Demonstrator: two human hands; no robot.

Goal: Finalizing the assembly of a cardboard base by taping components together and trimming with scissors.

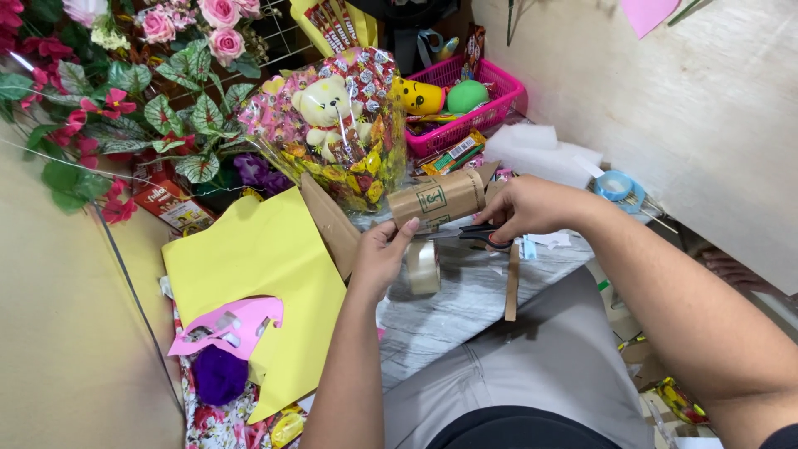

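The rolled brown cardboard tube (pixel 438 199) lies between both hands, long axis left to right over the grey tabletop (pixel 465 303), the left hand (pixel 381 254) pinching its near-left end, the right hand (pixel 532 208) clamped on black-handled scissors (pixel 482 235) just beneath it.

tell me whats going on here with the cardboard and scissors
A person is working over a cluttered craft table. The left hand holds a rolled tube of brown cardboard at its lower edge, with a roll of clear tape just below it. The right hand grips scissors at the tube's right end. A wrapped teddy bear bouquet stands behind, a yellow paper sheet lies to the left, and a pink basket sits further back.
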